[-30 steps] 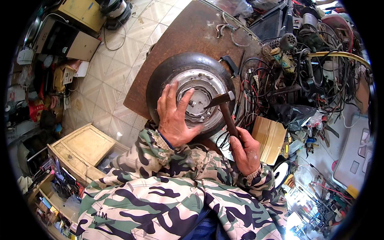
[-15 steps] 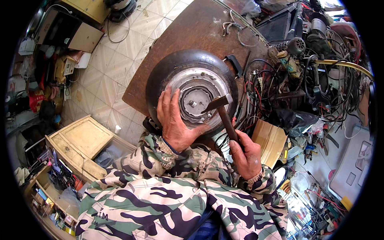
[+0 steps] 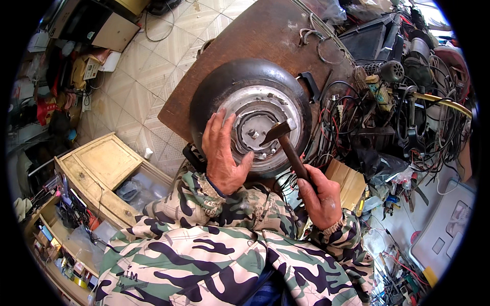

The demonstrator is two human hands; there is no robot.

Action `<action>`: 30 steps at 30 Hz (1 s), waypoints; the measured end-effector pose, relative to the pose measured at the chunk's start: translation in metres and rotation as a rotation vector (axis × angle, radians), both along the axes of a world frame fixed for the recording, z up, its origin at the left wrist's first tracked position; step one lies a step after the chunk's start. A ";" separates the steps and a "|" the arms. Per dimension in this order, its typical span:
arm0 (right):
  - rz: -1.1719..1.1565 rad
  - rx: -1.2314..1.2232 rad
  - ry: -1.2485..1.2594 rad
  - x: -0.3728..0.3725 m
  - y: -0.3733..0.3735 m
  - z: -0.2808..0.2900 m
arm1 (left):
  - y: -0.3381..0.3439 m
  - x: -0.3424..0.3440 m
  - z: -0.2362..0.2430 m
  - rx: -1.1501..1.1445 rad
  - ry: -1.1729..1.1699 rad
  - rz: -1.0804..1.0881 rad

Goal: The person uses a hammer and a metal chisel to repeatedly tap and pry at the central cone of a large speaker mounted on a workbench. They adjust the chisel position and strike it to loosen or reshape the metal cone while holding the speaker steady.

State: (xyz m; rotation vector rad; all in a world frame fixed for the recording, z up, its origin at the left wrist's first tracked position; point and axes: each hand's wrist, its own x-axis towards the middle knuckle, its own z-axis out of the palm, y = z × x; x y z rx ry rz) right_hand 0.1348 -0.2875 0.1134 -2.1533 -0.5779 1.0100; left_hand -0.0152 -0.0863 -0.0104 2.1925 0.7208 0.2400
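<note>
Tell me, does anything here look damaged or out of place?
The inner metal edge of the wheel looks wavy and ragged instead of smoothly round, though I can't tell whether that's damage. Right of it, cables lie in a messy tangle.

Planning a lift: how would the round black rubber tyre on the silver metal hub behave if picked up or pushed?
The tyre likely feels stiff and heavy, given the metal hub filling its middle. It looks smooth outside, so may be slippery. Being round, it could roll if stood on edge.
</note>
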 end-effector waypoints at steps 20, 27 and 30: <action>0.033 -0.004 0.059 0.003 0.008 0.011 | -0.010 0.003 0.007 0.045 -0.001 0.030; 0.081 -0.001 -0.003 0.003 0.013 0.011 | -0.008 0.004 0.009 0.013 0.012 0.042; 0.133 0.015 -0.061 0.000 0.013 0.005 | -0.008 0.004 0.008 0.016 0.016 0.038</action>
